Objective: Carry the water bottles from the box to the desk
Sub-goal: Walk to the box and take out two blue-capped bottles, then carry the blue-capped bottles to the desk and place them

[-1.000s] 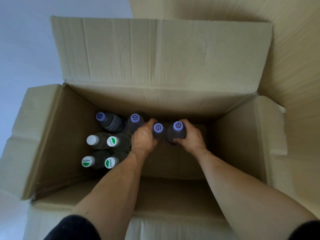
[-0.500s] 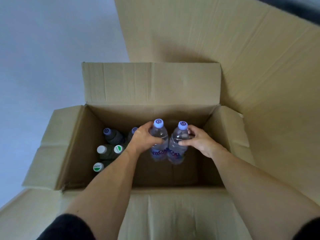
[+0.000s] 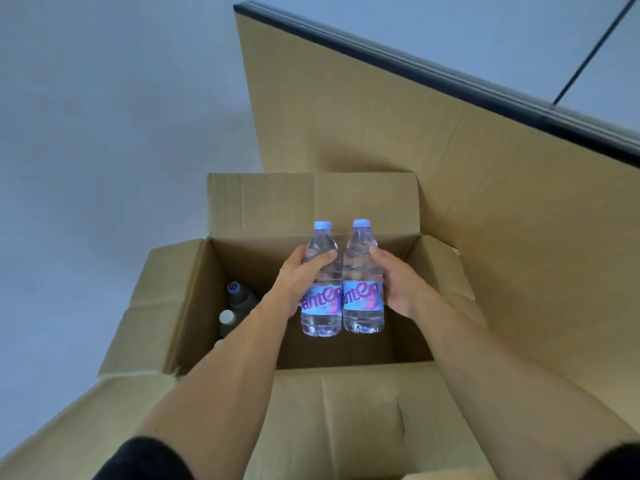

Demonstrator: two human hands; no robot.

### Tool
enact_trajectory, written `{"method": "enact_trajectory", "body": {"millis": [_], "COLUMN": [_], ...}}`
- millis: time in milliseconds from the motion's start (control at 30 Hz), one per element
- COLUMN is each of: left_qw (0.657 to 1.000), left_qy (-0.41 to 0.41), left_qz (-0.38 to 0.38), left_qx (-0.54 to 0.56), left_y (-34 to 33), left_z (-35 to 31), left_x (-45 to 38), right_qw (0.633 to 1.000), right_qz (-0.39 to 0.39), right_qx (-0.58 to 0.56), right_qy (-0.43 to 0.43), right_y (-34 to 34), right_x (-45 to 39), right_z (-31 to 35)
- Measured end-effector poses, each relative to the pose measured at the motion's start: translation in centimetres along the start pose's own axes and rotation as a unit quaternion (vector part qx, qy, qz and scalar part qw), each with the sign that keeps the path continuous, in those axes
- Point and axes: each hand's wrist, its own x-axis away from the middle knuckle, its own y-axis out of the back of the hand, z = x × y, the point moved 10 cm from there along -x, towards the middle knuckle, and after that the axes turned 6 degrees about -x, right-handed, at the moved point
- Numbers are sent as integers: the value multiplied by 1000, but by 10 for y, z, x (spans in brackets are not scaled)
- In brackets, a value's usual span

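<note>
Two clear water bottles with pale purple caps and blue-pink labels are held upright side by side above the open cardboard box [image 3: 311, 199]. My left hand [image 3: 298, 278] grips the left bottle [image 3: 322, 320] round its middle. My right hand [image 3: 398, 282] grips the right bottle [image 3: 362, 317] the same way. Both bottles hang over the right half of the box. Down in the box's left corner stand more bottles [image 3: 239, 299], partly hidden by my left forearm.
A large flat sheet of cardboard [image 3: 450, 202] leans up behind and right of the box, under a dark edge [image 3: 485, 91]. The box's flaps spread outward on all sides. A pale grey floor [image 3: 86, 168] lies to the left.
Both hands have lifted the two bottles up out of the box, from its bottom to above its rim. My head has risen, so the box looks smaller.
</note>
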Motion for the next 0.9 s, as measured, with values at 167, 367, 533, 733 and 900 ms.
{"method": "enact_trajectory", "body": {"millis": [167,367,533,733,900], "left_qw": [999,998,999,990,977], "left_qy": [22,38,20,-8,-34], "left_qz": [0,34,-19,-124,-195], "left_qx": [36,45,41,68,82], "left_y": [2,8,28,57,70], "left_z": [-8,-20,-31,-34,-27], "left_x": [11,27,45,72,107], "right_qw": [999,999,997,989,978], "right_qz": [-11,18,45,104,164], "right_qx": [-38,26,60,88,96], "right_qy": [-15,4,-13,-50,-84], "right_y": [-22,-45,-65,-94,-120], "right_x": [11,24,22,17,23], "right_z": [-1,6,8,5,-6]}}
